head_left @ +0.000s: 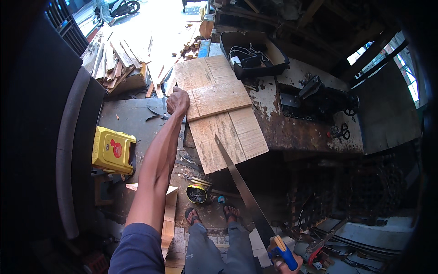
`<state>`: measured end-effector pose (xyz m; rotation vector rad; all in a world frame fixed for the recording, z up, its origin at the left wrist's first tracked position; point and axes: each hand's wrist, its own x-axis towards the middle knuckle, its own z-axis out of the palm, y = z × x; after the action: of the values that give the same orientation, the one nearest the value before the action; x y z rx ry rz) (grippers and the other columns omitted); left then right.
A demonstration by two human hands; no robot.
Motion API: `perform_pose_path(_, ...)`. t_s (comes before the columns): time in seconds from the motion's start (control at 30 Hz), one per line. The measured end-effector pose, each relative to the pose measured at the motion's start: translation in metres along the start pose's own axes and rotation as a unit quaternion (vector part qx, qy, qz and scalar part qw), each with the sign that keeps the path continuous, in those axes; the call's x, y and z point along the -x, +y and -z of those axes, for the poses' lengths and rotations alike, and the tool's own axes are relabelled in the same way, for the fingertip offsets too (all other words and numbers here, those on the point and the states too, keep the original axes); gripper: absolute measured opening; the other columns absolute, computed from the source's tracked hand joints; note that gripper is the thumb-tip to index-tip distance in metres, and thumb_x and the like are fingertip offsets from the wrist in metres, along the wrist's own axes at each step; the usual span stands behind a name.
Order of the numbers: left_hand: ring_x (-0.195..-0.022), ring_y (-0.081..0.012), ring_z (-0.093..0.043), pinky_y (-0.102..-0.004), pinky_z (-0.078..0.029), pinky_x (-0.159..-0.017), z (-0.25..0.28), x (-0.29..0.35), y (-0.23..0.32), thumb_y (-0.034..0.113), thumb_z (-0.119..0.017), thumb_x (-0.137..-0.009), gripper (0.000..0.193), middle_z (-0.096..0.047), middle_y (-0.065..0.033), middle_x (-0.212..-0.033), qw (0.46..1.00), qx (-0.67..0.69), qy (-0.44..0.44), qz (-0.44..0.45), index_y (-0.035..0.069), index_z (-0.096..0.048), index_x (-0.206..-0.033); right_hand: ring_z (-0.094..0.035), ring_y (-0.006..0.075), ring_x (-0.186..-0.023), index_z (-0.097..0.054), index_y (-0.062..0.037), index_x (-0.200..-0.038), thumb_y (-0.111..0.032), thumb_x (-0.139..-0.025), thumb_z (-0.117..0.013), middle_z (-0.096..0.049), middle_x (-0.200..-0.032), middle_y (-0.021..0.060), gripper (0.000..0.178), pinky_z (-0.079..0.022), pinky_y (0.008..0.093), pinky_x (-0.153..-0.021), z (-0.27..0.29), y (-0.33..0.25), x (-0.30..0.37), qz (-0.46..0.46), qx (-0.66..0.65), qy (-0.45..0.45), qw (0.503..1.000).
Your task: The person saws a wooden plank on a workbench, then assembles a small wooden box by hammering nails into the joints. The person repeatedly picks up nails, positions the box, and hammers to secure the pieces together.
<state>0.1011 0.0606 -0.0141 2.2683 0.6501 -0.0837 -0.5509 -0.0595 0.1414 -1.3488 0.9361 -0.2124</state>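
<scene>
My right hand [288,265] is wrapped round the blue handle of a hand saw [244,192]. The saw's long toothed blade slants up and left, its tip over the near part of a wooden board [246,132]. Another wooden board [214,97] lies across this one, farther from me. With its fingers curled, my left hand [178,101] grips the left edge of the boards. The boards rest tilted on the worn workbench [296,134], their near corner sticking out past its front edge.
A black sewing machine [326,96] and scissors [342,131] stand on the bench, with a black bin [262,68] of cables behind the boards. At the left are a yellow stool [112,148] and piled wood scraps [116,59]. A small round yellow-rimmed container [196,194] sits near my feet.
</scene>
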Motion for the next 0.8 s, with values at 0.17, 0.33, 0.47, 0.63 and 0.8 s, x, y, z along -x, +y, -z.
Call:
perform_pose_path(0.17, -0.125, -0.0476, -0.061, -0.0511, -0.045, -0.107, 0.024, 0.009, -0.044, 0.07, -0.024, -0.101, 0.099, -0.065, -0.0351, -0.127, 0.999, 0.013, -0.025, 0.039, -0.017, -0.065, -0.121, -0.049, 0.0096, -0.049, -0.069, 0.0056, -0.101, -0.021, -0.076, -0.066, -0.055, -0.062, -0.0003, 0.037, -0.039, 0.0252, -0.049, 0.021, -0.035, -0.023, 0.094, -0.019, 0.019, 0.995)
perform_pose_path(0.33, -0.127, -0.046, -0.059, -0.0499, -0.044, -0.109, 0.071, 0.025, -0.161, 0.075, -0.029, -0.099, 0.104, -0.059, -0.0352, -0.136, 0.959, 0.231, 0.084, 0.139, -0.02, -0.056, -0.131, -0.049, 0.0132, -0.042, -0.068, 0.0079, -0.088, -0.023, -0.07, -0.064, -0.052, -0.052, 0.0028, 0.036, -0.041, 0.0282, -0.046, 0.023, -0.026, -0.039, 0.109, 0.01, 0.01, 0.994)
perform_pose_path(0.47, -0.116, -0.0391, -0.066, -0.0483, -0.053, -0.099, 0.075, 0.138, -0.157, 0.078, -0.036, -0.098, 0.104, -0.056, -0.0281, -0.142, 0.907, 0.354, 0.065, 0.219, -0.016, -0.047, -0.141, -0.05, 0.0126, -0.047, -0.061, 0.0032, -0.076, -0.027, -0.069, -0.066, -0.051, -0.054, 0.0019, 0.031, -0.041, 0.0279, -0.049, 0.02, -0.026, -0.053, 0.13, 0.146, 0.02, 0.98)
perform_pose_path(0.63, -0.092, -0.0247, -0.069, -0.0361, -0.058, -0.067, 0.07, 0.247, -0.156, 0.069, -0.048, -0.1, 0.075, -0.066, -0.0186, -0.116, 0.876, 0.364, -0.231, 0.216, -0.001, -0.057, -0.125, -0.053, 0.0131, -0.053, -0.058, -0.0018, -0.073, -0.023, -0.071, -0.069, -0.053, -0.058, 0.001, 0.024, -0.043, 0.0292, -0.055, -0.029, -0.039, -0.078, 0.108, 0.099, 0.01, 0.989)
perform_pose_path(0.8, -0.074, -0.0252, -0.065, -0.0384, -0.054, -0.068, 0.124, 0.258, -0.12, 0.04, -0.06, -0.105, 0.044, -0.068, -0.0135, -0.083, 0.941, 0.146, -0.211, -0.222, -0.001, -0.071, -0.093, -0.051, 0.0078, -0.053, -0.057, -0.003, -0.077, -0.017, -0.078, -0.07, -0.054, -0.061, -0.001, 0.019, -0.041, 0.0258, -0.053, -0.067, -0.029, -0.106, 0.124, 0.051, 0.007, 0.991)
